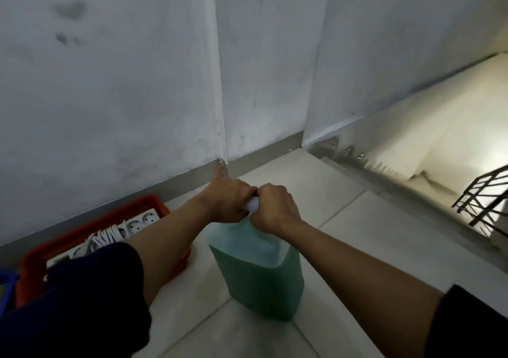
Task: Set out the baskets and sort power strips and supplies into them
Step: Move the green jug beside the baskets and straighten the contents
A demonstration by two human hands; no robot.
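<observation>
A large translucent jug of green liquid [261, 272] stands on the tiled floor in the middle. My left hand [228, 201] and my right hand [275, 209] both grip its white handle at the top, side by side. To the left, against the wall, sits a red basket [35, 264] holding white power strips [140, 221] and a coiled white cord [107, 236]. My left forearm crosses over the basket's right end.
A blue basket edge [7, 283] shows at the far left. The white wall with a grey skirting [261, 157] runs behind. On the right, stairs [412, 182] go down past a dark metal railing [486, 203].
</observation>
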